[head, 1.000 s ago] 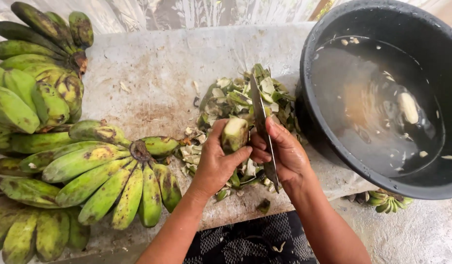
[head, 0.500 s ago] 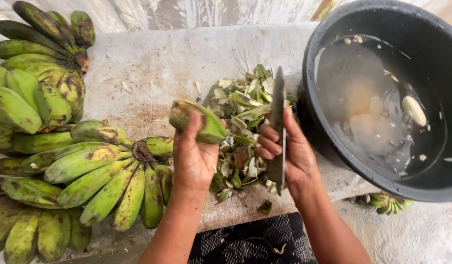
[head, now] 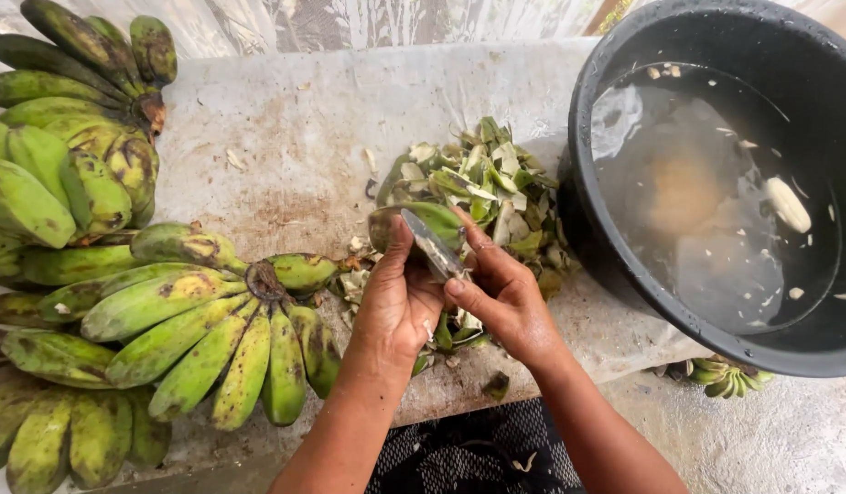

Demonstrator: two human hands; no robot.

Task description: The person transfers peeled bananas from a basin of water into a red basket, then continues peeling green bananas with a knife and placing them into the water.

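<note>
Between the hands, a green banana (head: 423, 222) is sitting clenched in the left hand (head: 397, 306), while the right hand (head: 501, 297) is gripping a knife (head: 432, 244) against it. It looks firm, light, sap-slick; best held mid-body.

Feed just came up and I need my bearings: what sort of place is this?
Probably an outdoor or open-air food-preparation spot, not a fitted kitchen: a rough stained slab holds green banana bunches and a peel heap, with a black water basin beside it.

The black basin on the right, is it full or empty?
Partly full: the black basin holds cloudy water, with a peeled banana and small scraps floating.
</note>
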